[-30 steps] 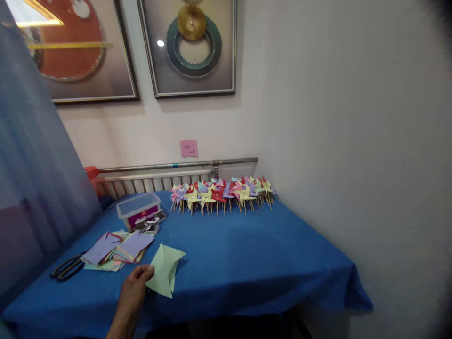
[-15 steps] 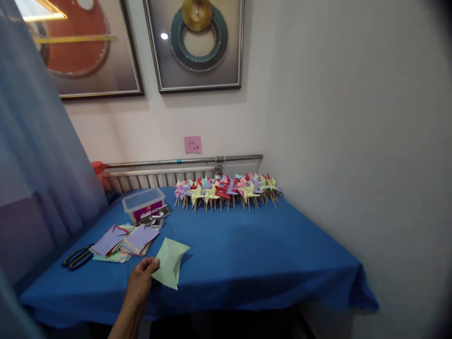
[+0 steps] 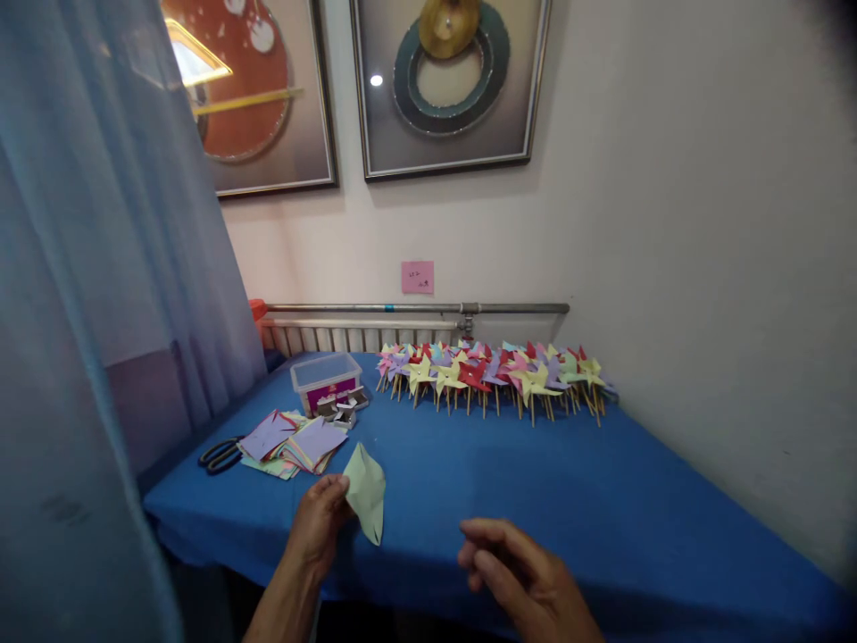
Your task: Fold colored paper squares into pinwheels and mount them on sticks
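Near the table's front edge, my left hand (image 3: 322,511) pinches a light green paper sheet (image 3: 366,494) by its left side. The sheet is tilted and slightly bent, with cuts showing at its corners. To the right, my right hand (image 3: 512,572) is held above the cloth with its fingers curled loosely and apart, nothing visible between them. Beyond the left hand lie stacks of coloured paper squares (image 3: 314,444), purple ones on top. Black-handled scissors (image 3: 220,455) rest beside them, their blades hidden under the paper.
A clear plastic box (image 3: 326,375) with a purple label stands behind the paper, small grey-and-white pieces (image 3: 344,411) beside it. Many paper pinwheels (image 3: 472,375) on sticks lie at the back of the blue-clothed table (image 3: 428,482). A blue curtain (image 3: 100,313) hangs left; walls border the back and right.
My right hand has come into view at the lower right. The green sheet has turned in my left hand and shows narrower. The view has shifted left.
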The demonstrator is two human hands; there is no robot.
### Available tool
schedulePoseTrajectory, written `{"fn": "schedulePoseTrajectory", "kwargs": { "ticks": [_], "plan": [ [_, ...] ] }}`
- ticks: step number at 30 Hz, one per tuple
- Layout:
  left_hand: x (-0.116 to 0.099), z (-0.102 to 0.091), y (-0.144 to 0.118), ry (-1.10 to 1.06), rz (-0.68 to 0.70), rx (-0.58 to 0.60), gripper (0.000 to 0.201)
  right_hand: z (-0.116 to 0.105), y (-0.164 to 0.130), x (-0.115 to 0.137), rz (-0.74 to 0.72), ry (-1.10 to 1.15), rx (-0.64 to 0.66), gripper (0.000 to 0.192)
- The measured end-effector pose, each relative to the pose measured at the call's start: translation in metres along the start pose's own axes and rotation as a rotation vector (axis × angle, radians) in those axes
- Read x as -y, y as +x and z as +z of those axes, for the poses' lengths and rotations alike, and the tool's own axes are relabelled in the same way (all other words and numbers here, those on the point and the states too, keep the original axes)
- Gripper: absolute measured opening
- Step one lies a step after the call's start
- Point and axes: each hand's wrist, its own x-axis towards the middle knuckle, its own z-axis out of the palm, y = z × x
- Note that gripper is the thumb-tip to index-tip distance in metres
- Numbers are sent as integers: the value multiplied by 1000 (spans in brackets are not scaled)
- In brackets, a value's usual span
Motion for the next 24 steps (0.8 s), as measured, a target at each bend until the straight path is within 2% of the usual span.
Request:
{"fn": "schedulePoseTrajectory", "kwargs": {
  "ticks": [2,3,5,7,9,10,11,13,16,19,22,24],
  "plan": [
    [4,12,-12,89,87,5,39,18,15,-13,87,147,-63,55],
    [7,18,-21,184,178,-1,36,25,19,-19,125,222,-85,59],
    [15,29,-41,445,418,41,29,34,20,-29,184,378,-90,66],
    [24,39,-62,677,757,156,19,38,16,-31,223,534,-61,70],
    [32,49,-81,823,1117,223,16,40,10,-30,247,662,-4,64],
    [36,54,-88,869,1252,224,17,41,7,-29,256,722,8,59],
    [40,58,-95,904,1345,213,18,41,4,-29,264,780,3,53],
    [47,67,-103,951,1439,195,19,43,1,-33,271,876,-55,43],
    [55,70,-110,969,1479,248,19,43,-2,-42,275,926,-145,37],
    [54,58,-107,925,1389,305,16,38,-4,-43,275,892,-185,39],
    [44,41,-98,831,1092,161,23,33,-8,-31,264,844,-189,46],
    [34,36,-90,741,739,135,27,32,-11,-21,266,832,-170,51]
  ]
}}
